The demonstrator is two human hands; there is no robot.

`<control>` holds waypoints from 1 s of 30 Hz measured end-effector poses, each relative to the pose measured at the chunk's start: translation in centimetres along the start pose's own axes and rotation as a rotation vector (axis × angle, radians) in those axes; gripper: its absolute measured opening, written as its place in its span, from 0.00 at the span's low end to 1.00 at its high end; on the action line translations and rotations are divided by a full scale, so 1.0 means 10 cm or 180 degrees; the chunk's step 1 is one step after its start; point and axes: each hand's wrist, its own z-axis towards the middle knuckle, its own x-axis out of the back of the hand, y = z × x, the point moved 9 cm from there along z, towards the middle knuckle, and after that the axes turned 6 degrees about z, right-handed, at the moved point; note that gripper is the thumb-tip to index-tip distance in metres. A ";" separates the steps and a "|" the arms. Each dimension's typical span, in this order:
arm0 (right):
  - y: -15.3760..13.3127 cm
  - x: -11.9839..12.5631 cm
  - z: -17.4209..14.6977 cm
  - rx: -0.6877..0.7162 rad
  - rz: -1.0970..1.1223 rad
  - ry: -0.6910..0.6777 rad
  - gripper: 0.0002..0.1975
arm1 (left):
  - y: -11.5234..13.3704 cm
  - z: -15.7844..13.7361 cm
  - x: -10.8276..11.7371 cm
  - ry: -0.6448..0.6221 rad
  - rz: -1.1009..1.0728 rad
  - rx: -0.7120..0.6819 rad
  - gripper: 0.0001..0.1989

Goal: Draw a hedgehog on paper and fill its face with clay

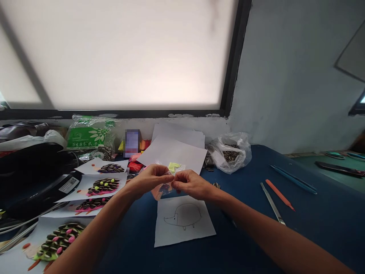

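My left hand (151, 179) and my right hand (190, 184) meet above the desk, fingers pinched on the upper edge of a small clear plastic bag (164, 189). Something peach-coloured shows at the bag's lower left; the fingers partly hide the rest. Just below the hands lies a white paper (185, 238) bearing a pencil outline of a hedgehog. Behind them, a yellow-green lump (173, 166) in clear wrapping rests by a stack of blank white sheets (173, 149).
Finished hedgehog pictures with sunflower seeds (61, 238) overlap at left. A seed bag (89, 131) and an opened plastic bag of seeds (230, 154) stand at the back. On the right lie an orange tool (279, 195), a metal blade (272, 203) and blue tweezers (293, 179).
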 end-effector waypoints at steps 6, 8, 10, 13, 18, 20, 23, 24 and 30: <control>0.02 -0.01 0.00 -0.0106 0.0072 -0.0088 0.10 | -0.02 0.01 0.00 -0.0082 -0.0136 -0.0068 0.16; 0.01 0.00 0.01 -0.0081 0.0086 -0.0050 0.11 | -0.04 0.00 0.00 -0.0113 -0.0246 -0.0020 0.17; 0.00 0.02 0.02 -0.0044 0.0077 0.0046 0.11 | -0.08 -0.01 0.01 -0.0129 -0.0392 0.0073 0.19; 0.02 0.04 0.03 -0.0033 0.0017 0.0255 0.11 | -0.09 0.01 0.05 0.0031 -0.0410 0.0064 0.17; 0.09 0.10 -0.01 -0.0267 -0.0111 0.0507 0.10 | -0.07 0.06 0.19 0.0413 0.0254 -0.0108 0.14; 0.12 0.16 -0.04 -0.0399 -0.0117 0.0610 0.08 | -0.12 0.06 0.30 0.0671 0.0883 -0.0094 0.13; 0.18 0.21 -0.07 -0.0575 -0.0053 0.0737 0.13 | -0.30 0.02 0.48 0.1087 0.2101 0.0344 0.08; 0.21 0.21 -0.07 -0.0624 -0.0006 0.0750 0.13 | -0.32 0.00 0.52 0.1202 0.2207 0.0380 0.06; 0.20 0.11 -0.01 -0.0636 0.0419 0.0693 0.04 | 0.02 -0.04 0.41 0.1691 0.2845 -0.0208 0.14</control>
